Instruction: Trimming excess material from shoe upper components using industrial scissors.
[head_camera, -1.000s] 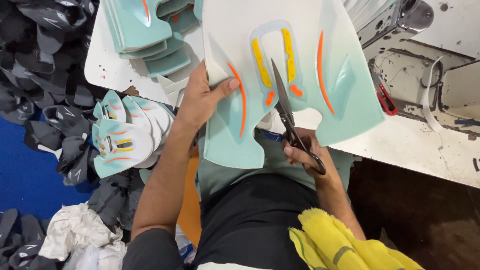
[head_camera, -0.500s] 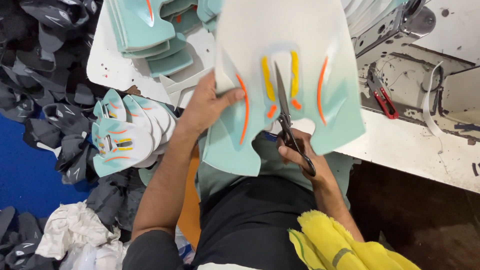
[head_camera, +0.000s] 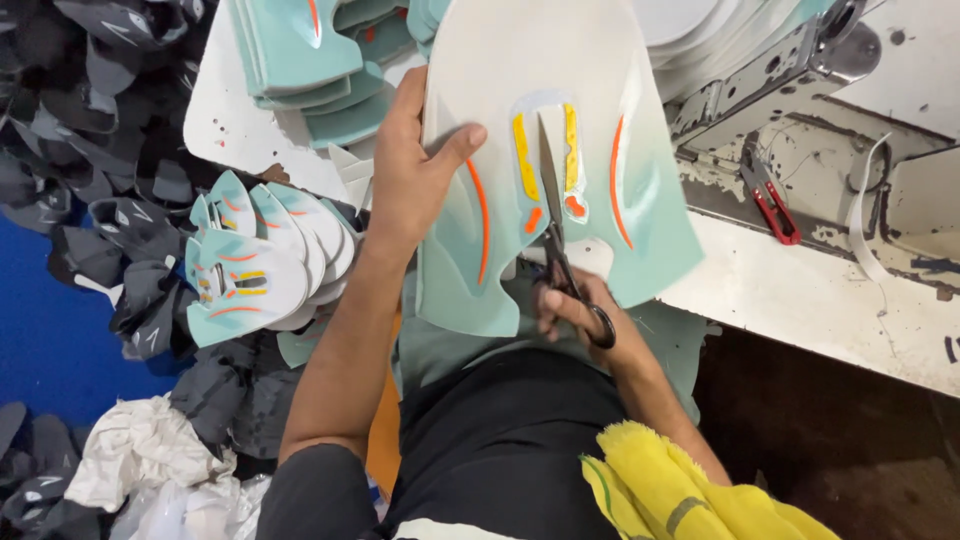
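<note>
The right hand (head_camera: 575, 305) gripped black scissors (head_camera: 555, 215), whose blades had advanced further up the centre of the mint shoe-upper panel (head_camera: 640, 170) than a moment earlier, so the cut was progressing. The left hand (head_camera: 415, 170) clamped the panel's left edge, held above the white table (head_camera: 800, 300); orange and yellow strips marked it

One pair of scissors (head_camera: 556, 225), one red thread snipper (head_camera: 771, 196), two hands.

No packages, labels, signs or screens are showing anywhere in the frame, from the upper left to the lower right.
</note>
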